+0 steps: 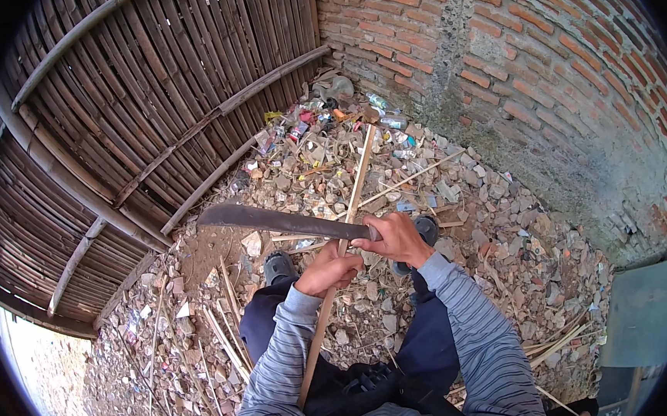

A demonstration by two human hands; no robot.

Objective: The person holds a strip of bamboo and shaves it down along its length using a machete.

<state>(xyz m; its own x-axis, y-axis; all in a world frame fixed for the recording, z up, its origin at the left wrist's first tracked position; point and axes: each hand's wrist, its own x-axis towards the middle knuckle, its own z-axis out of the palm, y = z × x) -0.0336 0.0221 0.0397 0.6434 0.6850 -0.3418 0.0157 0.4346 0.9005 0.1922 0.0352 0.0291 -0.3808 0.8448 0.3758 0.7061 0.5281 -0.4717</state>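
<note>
My right hand [402,239] is closed around the handle of a machete [272,218], whose dark, wide blade points left. The blade lies across a long pale bamboo strip [360,177], touching or just above it; I cannot tell which. Just below the blade, my left hand [330,270] grips the strip in a closed fist. The strip slants from my lap up and away, its far end over the rubble. Thinner bamboo strips [413,178] lie on the ground beyond my hands.
Rubble [463,292] and litter [320,128] cover the ground between a bamboo slat wall [162,73] on the left and a brick wall [540,70] on the right. Loose bamboo strips [227,343] lie left of my legs, others [563,343] on the right beside a grey-green panel [642,314].
</note>
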